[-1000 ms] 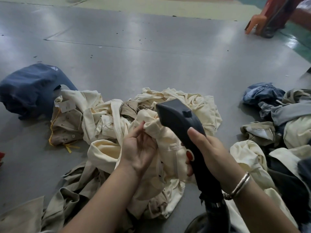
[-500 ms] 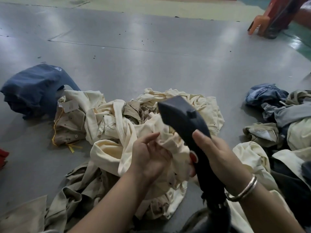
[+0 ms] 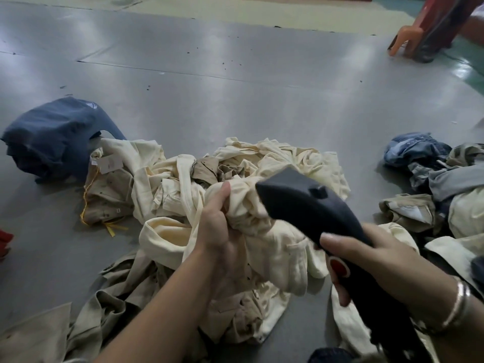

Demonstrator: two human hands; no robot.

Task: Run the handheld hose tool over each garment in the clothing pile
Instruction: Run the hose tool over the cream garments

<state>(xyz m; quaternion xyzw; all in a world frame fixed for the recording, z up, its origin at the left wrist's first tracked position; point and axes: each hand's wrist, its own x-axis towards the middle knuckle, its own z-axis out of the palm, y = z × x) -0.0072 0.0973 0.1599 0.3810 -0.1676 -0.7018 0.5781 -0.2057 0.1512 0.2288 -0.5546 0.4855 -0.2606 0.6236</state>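
While left hand (image 3: 217, 231) bunches cream garment (image 3: 275, 247), right hand (image 3: 377, 260) angles hose tool (image 3: 306, 205)

Two bare hands show: the left hand (image 3: 218, 233) and the right hand (image 3: 377, 260). One dark grey plastic handheld hose tool (image 3: 311, 208) is in view. One silver metal bangle (image 3: 457, 307) circles a wrist. One folded navy blue garment (image 3: 52, 137) lies on the grey floor (image 3: 235, 95). Cream and khaki crumpled garments (image 3: 275, 158) form one central pile; their number cannot be told. One mixed pile of denim, grey and cream clothes (image 3: 440, 179) sits at the floor's right edge.
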